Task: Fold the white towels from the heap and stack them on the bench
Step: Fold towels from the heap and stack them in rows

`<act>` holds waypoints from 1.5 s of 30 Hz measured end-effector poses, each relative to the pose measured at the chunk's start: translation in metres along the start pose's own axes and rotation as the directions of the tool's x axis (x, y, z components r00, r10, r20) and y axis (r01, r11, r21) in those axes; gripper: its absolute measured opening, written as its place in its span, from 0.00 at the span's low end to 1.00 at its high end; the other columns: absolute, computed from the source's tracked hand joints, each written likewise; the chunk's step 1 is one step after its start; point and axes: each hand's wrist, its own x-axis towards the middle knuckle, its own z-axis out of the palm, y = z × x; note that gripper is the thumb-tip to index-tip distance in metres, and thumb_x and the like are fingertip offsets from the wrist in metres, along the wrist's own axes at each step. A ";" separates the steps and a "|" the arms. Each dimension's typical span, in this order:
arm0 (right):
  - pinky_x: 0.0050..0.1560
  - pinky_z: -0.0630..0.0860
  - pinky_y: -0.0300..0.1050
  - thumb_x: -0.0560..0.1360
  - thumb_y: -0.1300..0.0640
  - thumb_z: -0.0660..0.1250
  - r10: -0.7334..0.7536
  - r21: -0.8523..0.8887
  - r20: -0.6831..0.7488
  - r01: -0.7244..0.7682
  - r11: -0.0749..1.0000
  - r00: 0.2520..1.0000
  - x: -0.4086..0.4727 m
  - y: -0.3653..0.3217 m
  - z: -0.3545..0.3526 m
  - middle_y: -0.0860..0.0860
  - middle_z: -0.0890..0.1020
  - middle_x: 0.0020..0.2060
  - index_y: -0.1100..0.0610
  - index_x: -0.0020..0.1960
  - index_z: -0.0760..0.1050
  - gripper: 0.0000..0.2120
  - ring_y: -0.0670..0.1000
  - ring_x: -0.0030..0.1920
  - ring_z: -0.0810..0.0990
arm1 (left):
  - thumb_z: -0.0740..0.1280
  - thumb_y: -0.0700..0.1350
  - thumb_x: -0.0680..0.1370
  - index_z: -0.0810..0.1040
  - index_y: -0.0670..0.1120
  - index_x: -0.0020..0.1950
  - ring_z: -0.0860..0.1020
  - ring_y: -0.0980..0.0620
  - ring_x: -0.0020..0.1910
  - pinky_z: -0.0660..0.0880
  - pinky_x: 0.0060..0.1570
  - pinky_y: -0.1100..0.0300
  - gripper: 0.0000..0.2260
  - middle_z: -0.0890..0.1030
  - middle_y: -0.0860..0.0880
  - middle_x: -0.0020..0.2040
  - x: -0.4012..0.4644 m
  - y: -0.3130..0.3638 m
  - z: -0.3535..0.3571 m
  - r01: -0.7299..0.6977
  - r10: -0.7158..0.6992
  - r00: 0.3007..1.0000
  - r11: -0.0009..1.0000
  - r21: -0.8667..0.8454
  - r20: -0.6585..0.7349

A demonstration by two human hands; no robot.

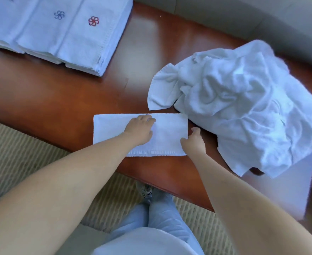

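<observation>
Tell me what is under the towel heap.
The heap rests on the brown wooden bench; one white towel spills over its near edge. Anything beneath the heap is covered.

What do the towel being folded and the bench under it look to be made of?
The folded towel looks like white cotton terry: matte, nubbly pile with a woven band along its near edge. The bench looks like reddish-brown wood or veneer under glossy varnish, judging by the soft window glare on it.
</observation>
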 end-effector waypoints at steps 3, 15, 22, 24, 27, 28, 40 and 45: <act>0.39 0.72 0.45 0.76 0.60 0.64 0.054 0.021 0.068 -0.056 0.998 0.996 0.008 0.020 -0.004 0.55 0.80 0.53 0.57 0.77 0.59 0.31 0.55 0.49 0.79 | 0.62 0.45 0.82 0.62 0.45 0.80 0.63 0.43 0.77 0.67 0.70 0.47 0.26 0.62 0.45 0.79 0.036 0.037 -0.008 -0.015 0.018 1.000 0.987 -0.161 0.015; 0.38 0.76 0.47 0.70 0.60 0.71 -0.061 -0.009 0.206 0.064 0.998 0.977 0.033 0.045 -0.021 0.52 0.78 0.48 0.49 0.70 0.65 0.31 0.51 0.43 0.79 | 0.65 0.43 0.77 0.77 0.44 0.46 0.75 0.43 0.42 0.65 0.35 0.57 0.03 0.77 0.45 0.44 0.116 0.093 -0.043 0.007 0.041 0.965 0.983 -0.183 0.259; 0.43 0.75 0.46 0.75 0.51 0.71 -0.087 -0.002 0.400 0.096 0.995 0.912 0.031 0.012 -0.037 0.52 0.76 0.49 0.57 0.56 0.80 0.13 0.55 0.45 0.80 | 0.75 0.47 0.74 0.79 0.43 0.49 0.70 0.52 0.35 0.66 0.35 0.58 0.11 0.76 0.50 0.41 0.085 0.054 -0.113 0.021 0.107 0.940 0.930 -0.366 0.325; 0.43 0.77 0.48 0.76 0.53 0.70 -0.105 0.062 0.426 0.087 0.994 0.899 0.029 -0.008 -0.047 0.53 0.79 0.43 0.58 0.55 0.80 0.11 0.53 0.41 0.80 | 0.75 0.47 0.73 0.80 0.48 0.49 0.73 0.53 0.37 0.67 0.36 0.59 0.07 0.80 0.51 0.44 0.071 0.035 -0.132 0.032 0.070 0.966 0.924 -0.380 0.250; 0.44 0.83 0.49 0.78 0.57 0.65 -0.137 0.087 0.378 0.112 0.990 0.916 0.024 -0.052 -0.066 0.55 0.80 0.41 0.57 0.55 0.78 0.07 0.55 0.39 0.85 | 0.75 0.46 0.74 0.79 0.53 0.49 0.75 0.52 0.40 0.69 0.39 0.57 0.07 0.79 0.54 0.44 0.046 0.005 -0.160 0.056 -0.007 0.992 0.924 -0.377 0.130; 0.45 0.83 0.51 0.78 0.59 0.64 -0.170 0.065 0.344 0.157 0.985 0.924 0.022 -0.069 -0.071 0.56 0.80 0.39 0.59 0.54 0.77 0.07 0.57 0.39 0.86 | 0.75 0.46 0.74 0.79 0.53 0.48 0.76 0.52 0.41 0.70 0.40 0.57 0.07 0.79 0.54 0.44 0.037 -0.007 -0.168 0.069 -0.035 0.995 0.918 -0.390 0.095; 0.32 0.62 0.42 0.76 0.53 0.64 -0.500 -0.375 0.030 0.474 0.797 0.865 -0.074 -0.281 -0.044 0.46 0.71 0.32 0.50 0.35 0.69 0.12 0.55 0.41 0.76 | 0.72 0.45 0.76 0.77 0.51 0.49 0.78 0.49 0.46 0.73 0.42 0.55 0.05 0.79 0.53 0.48 -0.104 -0.181 -0.231 0.113 -0.209 0.960 0.897 -0.427 -0.186; 0.35 0.76 0.44 0.74 0.54 0.61 -0.533 -0.340 -0.030 0.493 0.801 0.845 -0.132 -0.359 0.004 0.49 0.81 0.32 0.50 0.37 0.76 0.08 0.56 0.36 0.82 | 0.67 0.44 0.79 0.79 0.50 0.53 0.76 0.53 0.46 0.72 0.42 0.57 0.04 0.78 0.56 0.47 -0.171 -0.263 -0.239 0.101 -0.230 0.940 0.893 -0.439 -0.252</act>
